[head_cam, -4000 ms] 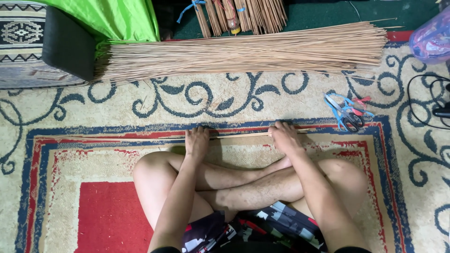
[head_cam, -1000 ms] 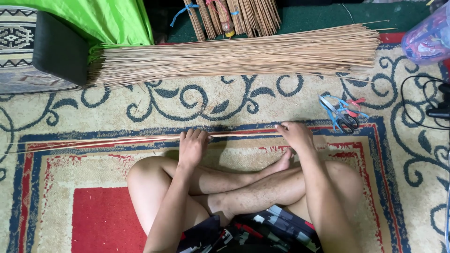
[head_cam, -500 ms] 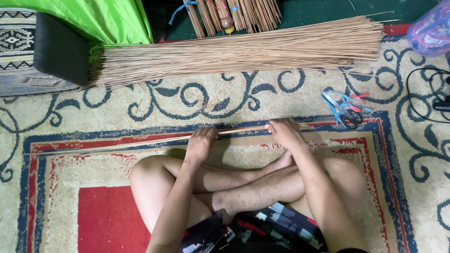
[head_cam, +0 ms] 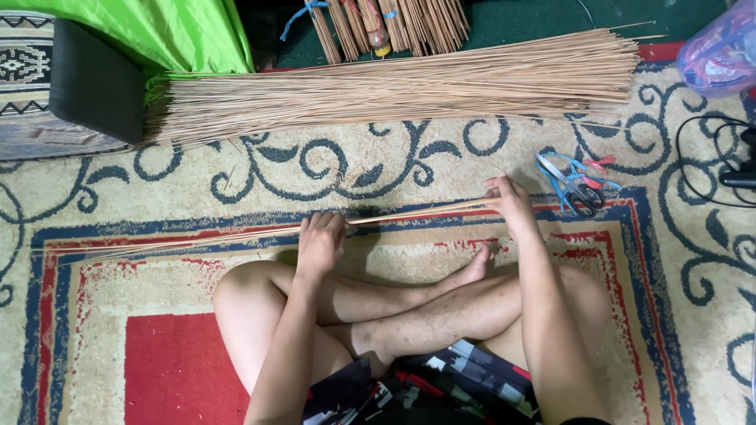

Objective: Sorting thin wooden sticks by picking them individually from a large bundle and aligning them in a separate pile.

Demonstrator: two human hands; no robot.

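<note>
Hidden or cut off: the person's torso is out of frame at the bottom edge; only crossed bare legs (head_cam: pixel 409 315), forearms and patterned shorts (head_cam: pixel 441 389) show. The fingertips of the left hand (head_cam: pixel 320 241) curl under, so the contact beneath them is not visible. The far left ends of the thin sticks (head_cam: pixel 236 234) fade into the carpet stripes and are hard to trace. A clear plastic bag (head_cam: pixel 720 51) with coloured contents is cut by the top right corner; what is in it cannot be made out.

Hands: left hand closed over the thin sticks, pressing them against the floor just ahead of the left knee. Right hand (head_cam: pixel 512 203) pinches the other end of the same small bunch, raised slightly, so the sticks run slanted between the two hands and trail out past the left hand.

Surface: patterned carpet (head_cam: pixel 669 315), cream with dark blue scrolls, blue and red border, solid red panel beside the left thigh.

Beyond the hands: a large loose pile of sticks (head_cam: pixel 394 90) lying crosswise; behind it tied stick bundles (head_cam: pixel 394 24) on green flooring. Beyond the left hand, a black cushion (head_cam: pixel 94 79) and bright green fabric (head_cam: pixel 157 27). Just right of the right hand, scissors (head_cam: pixel 575 189) with blue handles. Further right, a black cable (head_cam: pixel 709 169).
</note>
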